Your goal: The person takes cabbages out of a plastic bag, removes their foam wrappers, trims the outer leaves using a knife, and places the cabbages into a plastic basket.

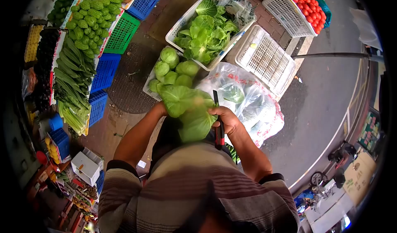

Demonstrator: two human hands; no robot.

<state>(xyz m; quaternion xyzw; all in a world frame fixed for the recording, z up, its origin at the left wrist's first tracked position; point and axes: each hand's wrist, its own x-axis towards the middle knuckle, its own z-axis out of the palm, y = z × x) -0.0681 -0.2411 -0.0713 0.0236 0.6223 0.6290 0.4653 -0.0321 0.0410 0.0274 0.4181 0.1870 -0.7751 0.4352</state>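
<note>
Large green cabbage leaves hang between my two hands in front of my body. My left hand grips the left side of the cabbage, its fingers mostly hidden behind the leaves. In my right hand is a red and black utility knife, its blade pointing away from me, and the fingertips also touch the leaf edge. Just beyond, several round cabbages fill a light crate. Loose leaves lie in a larger white crate farther out.
A clear plastic bag with white netted contents lies at the right, beside an upturned white crate. Tomatoes sit at the upper right. Vegetable displays with bitter melons and blue crates line the left. A road runs at the right.
</note>
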